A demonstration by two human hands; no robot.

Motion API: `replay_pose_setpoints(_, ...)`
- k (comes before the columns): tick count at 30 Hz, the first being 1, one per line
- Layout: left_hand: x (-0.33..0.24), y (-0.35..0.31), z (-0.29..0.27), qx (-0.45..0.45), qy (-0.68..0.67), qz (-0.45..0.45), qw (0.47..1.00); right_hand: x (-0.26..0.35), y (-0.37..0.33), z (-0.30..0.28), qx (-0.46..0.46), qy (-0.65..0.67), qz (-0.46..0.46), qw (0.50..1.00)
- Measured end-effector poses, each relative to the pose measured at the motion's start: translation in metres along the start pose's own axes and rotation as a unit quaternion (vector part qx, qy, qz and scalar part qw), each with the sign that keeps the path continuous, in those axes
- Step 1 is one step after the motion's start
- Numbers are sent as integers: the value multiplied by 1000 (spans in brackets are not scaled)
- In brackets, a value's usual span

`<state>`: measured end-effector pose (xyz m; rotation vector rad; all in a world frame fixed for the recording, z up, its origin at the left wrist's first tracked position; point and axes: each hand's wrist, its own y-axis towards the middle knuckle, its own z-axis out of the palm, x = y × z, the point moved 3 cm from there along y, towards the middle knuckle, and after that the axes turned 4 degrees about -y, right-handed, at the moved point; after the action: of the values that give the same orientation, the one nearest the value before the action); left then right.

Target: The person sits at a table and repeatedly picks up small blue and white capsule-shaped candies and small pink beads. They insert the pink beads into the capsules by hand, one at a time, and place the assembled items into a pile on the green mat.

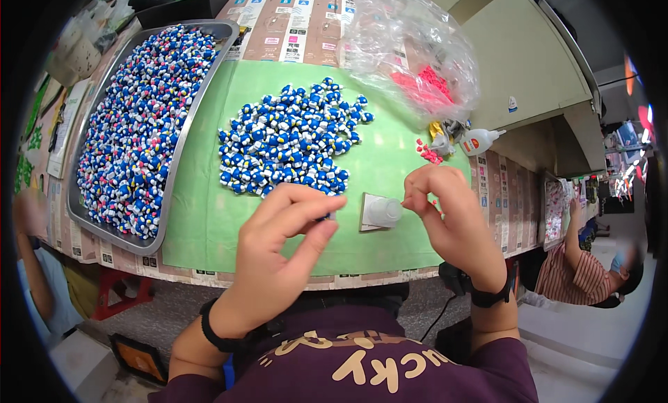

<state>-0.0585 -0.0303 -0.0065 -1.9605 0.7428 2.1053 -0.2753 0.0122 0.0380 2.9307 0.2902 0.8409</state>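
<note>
My left hand [278, 246] is closed in a pinch on a small blue-and-white figure [325, 216], mostly hidden between thumb and fingers. My right hand [456, 222] has its thumb and fingertips pressed together beside a small translucent cup [385, 212]; what they hold, if anything, is too small to make out. The cup rests on a white square plate [367, 221] between my two hands. Beyond my left hand a loose pile of blue-and-white figures [285, 139] covers part of the green mat [202, 215].
A metal tray [165, 187] full of similar figures stands at left. At the right back lie a clear plastic bag [390, 48] with pink pieces, loose pink pieces [429, 153] and a white squeeze bottle [480, 141]. Another person [577, 271] is at the far right.
</note>
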Motion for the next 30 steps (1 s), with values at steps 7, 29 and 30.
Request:
replay_pose_setpoints(7,6,-4,-18,11,-93,-111,989,-3,6,13,34,-98,-35,994)
replay_pose_setpoints(29,-5,-6,15,-11,-230,-50,972,50,-1,9,-74,155,-57,984)
replay_pose_setpoints(30,-7,-6,14,-13,-182,-16,983,51,-1,11,-84,148,-53,984)
